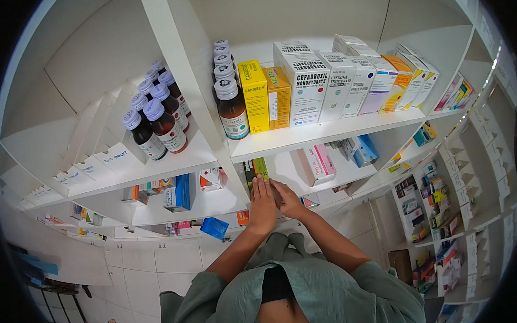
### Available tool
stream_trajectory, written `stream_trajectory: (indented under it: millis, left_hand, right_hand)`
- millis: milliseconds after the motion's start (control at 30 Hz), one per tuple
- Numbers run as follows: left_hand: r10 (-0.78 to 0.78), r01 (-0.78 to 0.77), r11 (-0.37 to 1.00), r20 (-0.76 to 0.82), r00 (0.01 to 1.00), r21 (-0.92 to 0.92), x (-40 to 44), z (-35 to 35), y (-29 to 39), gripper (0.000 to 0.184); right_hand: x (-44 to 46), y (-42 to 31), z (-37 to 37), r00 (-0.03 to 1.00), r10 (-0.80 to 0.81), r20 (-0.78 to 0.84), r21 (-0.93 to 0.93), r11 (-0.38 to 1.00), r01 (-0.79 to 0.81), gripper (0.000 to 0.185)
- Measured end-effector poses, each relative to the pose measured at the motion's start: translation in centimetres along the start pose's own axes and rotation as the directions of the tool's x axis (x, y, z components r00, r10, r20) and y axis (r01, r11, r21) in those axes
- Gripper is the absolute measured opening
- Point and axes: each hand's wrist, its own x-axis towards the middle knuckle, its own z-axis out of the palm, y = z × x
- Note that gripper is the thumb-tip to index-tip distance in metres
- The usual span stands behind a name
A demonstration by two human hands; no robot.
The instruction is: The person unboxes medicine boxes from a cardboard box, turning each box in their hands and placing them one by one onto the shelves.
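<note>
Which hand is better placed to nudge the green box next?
Probably the left hand: it reaches forward, extended, and overlaps the green box in view. The right hand sits beside it, farther right.

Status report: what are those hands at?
Left hand at green-and-black box; right hand close beside. Grip unclear: hands partly hide box. No obstruction visible.

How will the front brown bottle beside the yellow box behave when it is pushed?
The bottle stands taller than wide, so a high push may tip it. Its round body could roll once fallen. The yellow box might brace one side.
</note>
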Motion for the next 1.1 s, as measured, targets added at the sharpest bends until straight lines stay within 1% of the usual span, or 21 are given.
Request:
stream_trajectory:
  millis: [133, 233, 333, 433, 533, 633, 767, 933, 1033, 1100]
  left_hand:
    - [-0.007, 0.007, 1.0, 0.025, 1.0, 0.016, 0.3, -0.1, 0.0, 0.061]
    - [0.004, -0.004, 0.999, 0.002, 1.0, 0.05, 0.7, 0.0, -0.2, 0.062]
    - [-0.005, 0.006, 0.993, -0.009, 1.0, 0.115, 0.9, 0.4, -0.2, 0.062]
    - [-0.032, 0.03, 0.988, 0.014, 0.999, 0.148, 1.3, 0.6, -0.1, 0.06]
    - [-0.023, 0.027, 0.987, -0.026, 0.999, 0.158, 1.4, 1.1, -0.4, 0.058]
    - [-0.03, 0.031, 0.989, -0.013, 0.999, 0.142, 1.6, 1.0, -0.3, 0.057]
    - [-0.041, 0.042, 0.988, -0.009, 0.999, 0.149, 2.0, 1.2, -0.4, 0.056]
    - [-0.072, 0.067, 0.98, 0.017, 0.997, 0.188, 2.4, 1.1, -0.3, 0.056]
    - [-0.076, 0.072, 0.971, 0.007, 0.997, 0.229, 2.5, 1.5, -0.3, 0.055]
    - [-0.084, 0.077, 0.972, 0.023, 0.996, 0.221, 2.6, 1.3, -0.2, 0.055]
  right_hand:
    - [-0.1, -0.2, 0.0, 1.0, 0.008, -0.002, 0.025, 1.0, -0.008, 0.076]
    - [0.0, -0.4, -0.1, 0.999, -0.028, -0.018, 0.016, 0.999, 0.029, 0.075]
    - [0.1, -0.8, -0.3, 0.999, -0.031, -0.008, 0.056, 0.998, 0.032, 0.073]
    - [0.1, -0.6, -0.1, 0.999, -0.028, -0.031, 0.012, 1.0, 0.028, 0.074]
    - [0.2, -0.4, 0.0, 1.0, -0.016, -0.02, 0.057, 0.998, 0.017, 0.072]
    - [0.4, -0.3, 0.3, 1.0, -0.012, -0.028, 0.024, 1.0, 0.013, 0.072]
    - [0.7, -0.1, 0.6, 0.996, -0.061, -0.069, -0.02, 0.998, 0.06, 0.071]
    - [1.4, 0.0, 0.6, 0.997, -0.061, -0.046, -0.057, 0.997, 0.058, 0.072]
    - [1.7, 0.3, 0.7, 0.997, -0.069, -0.038, -0.07, 0.995, 0.067, 0.075]
    - [1.7, 0.5, 0.6, 0.998, -0.056, -0.025, -0.076, 0.996, 0.054, 0.076]
